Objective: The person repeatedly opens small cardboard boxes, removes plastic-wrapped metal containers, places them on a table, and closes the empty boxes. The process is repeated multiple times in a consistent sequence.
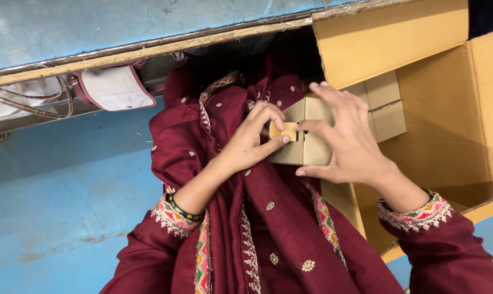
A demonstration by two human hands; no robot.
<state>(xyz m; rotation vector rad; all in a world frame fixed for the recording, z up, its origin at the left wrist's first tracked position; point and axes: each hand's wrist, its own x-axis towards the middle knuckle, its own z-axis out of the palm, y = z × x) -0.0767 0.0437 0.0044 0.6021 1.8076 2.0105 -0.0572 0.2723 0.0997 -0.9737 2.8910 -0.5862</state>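
Over lap, both hands (306, 144) clasp small carton (303, 147); big box (448, 125) close right.

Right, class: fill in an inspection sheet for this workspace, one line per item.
Surface: blue floor, scuffed.
Job's things: small cardboard box held over the lap; large open carton with more small boxes inside.
Clutter: pink-trimmed white bag.
Grips: left hand pinches the box's tab; right hand steadies the box.
Cables: nothing seen; only the bag's thin straps.
Surroundings: blue bench edge above.
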